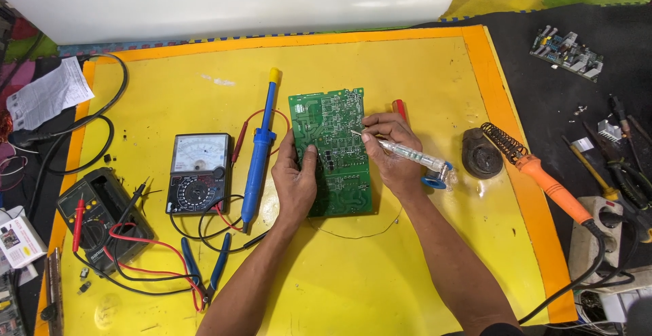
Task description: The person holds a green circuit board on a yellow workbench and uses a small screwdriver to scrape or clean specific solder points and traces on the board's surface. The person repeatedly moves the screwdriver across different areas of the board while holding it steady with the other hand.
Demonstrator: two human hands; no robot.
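Tabletop [380,268]: yellow; we see a green circuit board [333,149] mid-surface.
Left hand [293,180]: fingers pressed flat, pinning board.
Right hand [390,152]: pinching clear syringe [413,154], tip on board.

My left hand [293,185] resting on a glossy green circuit board [333,151], my right hand [392,152] gripping a clear plastic syringe [414,157], both lying over a scuffed, matt yellow mat [380,268], blue plastic desoldering pump [259,147] nearby.

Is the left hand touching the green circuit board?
Touching. The head view shows the left hand lying on the green circuit board, its thumb pressed on the board's surface.
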